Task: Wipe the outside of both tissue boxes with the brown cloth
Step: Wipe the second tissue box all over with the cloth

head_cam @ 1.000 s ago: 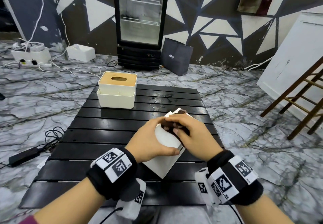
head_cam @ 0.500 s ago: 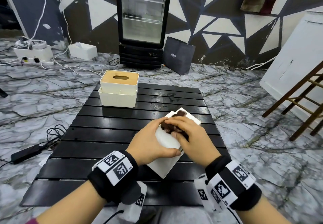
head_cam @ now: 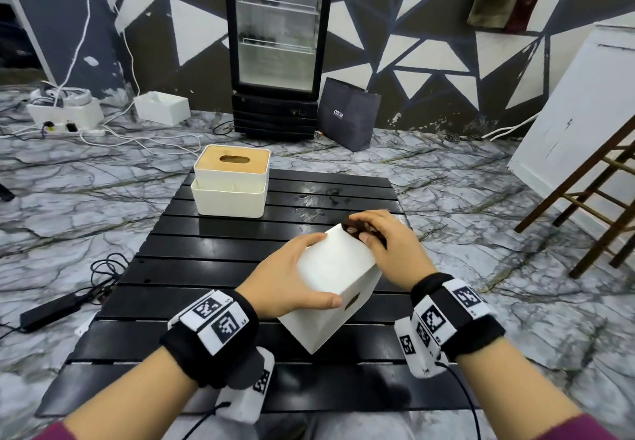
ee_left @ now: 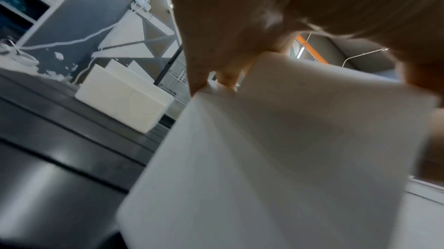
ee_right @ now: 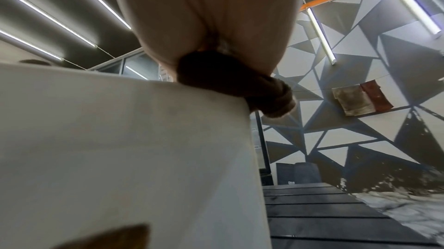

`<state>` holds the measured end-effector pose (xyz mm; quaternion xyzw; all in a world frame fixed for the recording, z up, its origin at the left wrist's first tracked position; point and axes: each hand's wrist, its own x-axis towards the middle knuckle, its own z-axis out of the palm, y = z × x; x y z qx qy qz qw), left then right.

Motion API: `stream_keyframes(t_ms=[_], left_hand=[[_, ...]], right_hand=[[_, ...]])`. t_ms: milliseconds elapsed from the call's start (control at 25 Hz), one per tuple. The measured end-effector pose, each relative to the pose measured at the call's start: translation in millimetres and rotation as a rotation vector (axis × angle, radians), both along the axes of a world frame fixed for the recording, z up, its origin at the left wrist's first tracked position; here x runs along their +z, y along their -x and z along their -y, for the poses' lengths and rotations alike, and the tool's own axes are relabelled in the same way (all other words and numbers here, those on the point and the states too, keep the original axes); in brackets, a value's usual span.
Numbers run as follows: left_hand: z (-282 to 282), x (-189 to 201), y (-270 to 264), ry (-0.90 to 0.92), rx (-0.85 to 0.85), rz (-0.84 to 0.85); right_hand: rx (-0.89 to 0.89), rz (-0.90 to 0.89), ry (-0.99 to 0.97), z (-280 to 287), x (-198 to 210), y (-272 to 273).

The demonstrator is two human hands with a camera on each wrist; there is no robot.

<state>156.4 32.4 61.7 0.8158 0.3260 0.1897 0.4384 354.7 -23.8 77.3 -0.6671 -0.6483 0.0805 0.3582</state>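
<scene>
A plain white tissue box (head_cam: 335,280) stands tilted on the black slatted table (head_cam: 213,257), turned so its dark slot faces right. My left hand (head_cam: 292,274) grips its near left side, thumb across the top; the box (ee_left: 276,158) fills the left wrist view. My right hand (head_cam: 385,237) holds the bunched brown cloth (head_cam: 354,225) pressed on the box's far top edge; the cloth (ee_right: 230,80) bulges from under the palm over the box (ee_right: 120,148). A second cream tissue box with a wooden lid (head_cam: 231,180) sits at the table's far left, also the cream box (ee_left: 125,99).
A glass-door fridge (head_cam: 278,44) and a dark paper bag (head_cam: 348,113) stand behind the table on the marble floor. Cables and a power adapter (head_cam: 48,310) lie left. A wooden ladder frame (head_cam: 591,199) and a white board lean at the right.
My right hand has slid the cloth toward the far end of the white box's top. The left hand keeps its grip on the box.
</scene>
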Motion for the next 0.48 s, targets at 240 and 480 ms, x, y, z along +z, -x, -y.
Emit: stream_keyframes(t_ms=[240,480], left_hand=[[-36.9,14.7,17.9,-0.002,-0.214,-0.118],[-71.0,6.7,57.2,0.093,0.000,-0.020]], right_hand=[[-0.019,-0.088,0.169,-4.8,11.4,-8.3],[0.009,-0.081,0.206,16.3,11.9,-7.1]])
